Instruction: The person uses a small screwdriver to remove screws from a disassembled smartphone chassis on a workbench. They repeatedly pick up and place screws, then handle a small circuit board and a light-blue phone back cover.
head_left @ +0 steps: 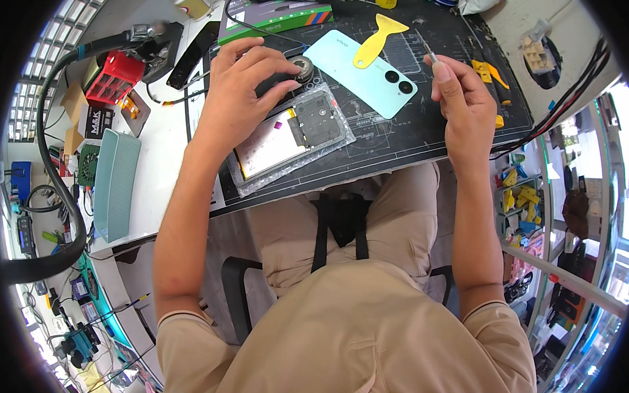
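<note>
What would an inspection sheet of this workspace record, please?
Surface: black patterned mat on a white table.
Job's things: opened phone with exposed white battery on clear bubble wrap; pale mint phone back, yellow plastic scraper lying partly across it.
Clutter: purple-and-green cardboard box, red plastic organiser, pale green basket.
Hands: left hand at a round dark metal-rimmed object, grip unclear; right hand holds a slim metal tool.
Cables: black cables near the table's right edge.
Surroundings: metal-framed shelving at right.
</note>
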The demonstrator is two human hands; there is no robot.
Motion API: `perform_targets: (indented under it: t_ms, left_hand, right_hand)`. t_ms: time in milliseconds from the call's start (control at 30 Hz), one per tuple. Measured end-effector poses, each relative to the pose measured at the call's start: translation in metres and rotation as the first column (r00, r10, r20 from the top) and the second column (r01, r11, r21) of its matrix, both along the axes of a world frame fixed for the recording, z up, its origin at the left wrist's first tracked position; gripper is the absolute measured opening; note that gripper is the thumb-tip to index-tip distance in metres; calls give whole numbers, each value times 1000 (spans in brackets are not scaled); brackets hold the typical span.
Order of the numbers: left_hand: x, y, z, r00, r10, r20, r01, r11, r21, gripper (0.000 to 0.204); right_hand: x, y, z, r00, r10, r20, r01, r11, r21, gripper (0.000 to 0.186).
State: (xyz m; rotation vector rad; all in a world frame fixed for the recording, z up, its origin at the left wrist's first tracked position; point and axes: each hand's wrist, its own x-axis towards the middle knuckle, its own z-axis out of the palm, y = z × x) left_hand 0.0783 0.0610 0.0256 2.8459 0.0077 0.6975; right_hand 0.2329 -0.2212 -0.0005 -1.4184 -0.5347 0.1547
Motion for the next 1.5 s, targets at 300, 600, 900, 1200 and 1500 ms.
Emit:
perform_targets:
  t_ms: [300, 600, 900, 1200, 1500]
  left_hand:
    - [1, 7, 3, 999, -47, 10, 46, 993, 111, 14]
    - [-45, -40, 12, 941, -76, 328, 335, 310, -890, 19]
    - [-69, -69, 21, 803, 26, 595, 585, 148, -797, 19]
    - [-80, -73, 21, 775, 19, 632, 621, 169, -766, 19]
    - [-73, -82, 17, 802, -57, 595, 434, 739, -515, 17]
  right_hand:
    - [1, -2, -4, 999, 31, -10, -30, 999, 33, 26]
    - [-39, 21, 59, 780, 190, 596, -59, 971, -233, 21]
    - [-84, 25, 109, 672, 257, 694, -114, 962, -246, 24]
    - [-104, 26, 111, 679, 258, 688, -136, 964, -228, 24]
    - [-111, 19, 117, 714, 329, 619, -169, 938, -303, 16]
